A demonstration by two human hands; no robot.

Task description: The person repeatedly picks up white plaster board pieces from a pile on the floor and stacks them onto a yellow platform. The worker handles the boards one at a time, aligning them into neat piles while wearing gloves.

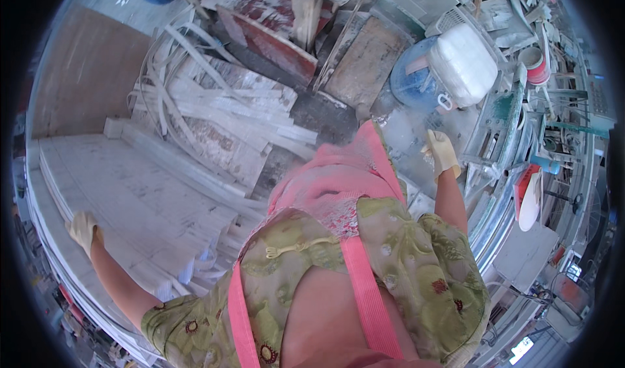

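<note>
Both of my hands wear pale, cream-coloured gloves. On the left, my left hand is at the outer edge of a wide stack of long white boards. Its fingers are too small and too much turned away to show whether they grip a board. My right hand hangs to the right of my pink apron, above the dusty floor. Its fingers are curled in, and nothing clear shows between them. A blue drum with a white plastic-wrapped bundle stands just beyond it.
Loose white strips lie tangled beyond the board stack, near a brown panel. Dusty reddish boards lean ahead. At right are a greenish metal frame, a red-and-white bucket and long metal rails.
</note>
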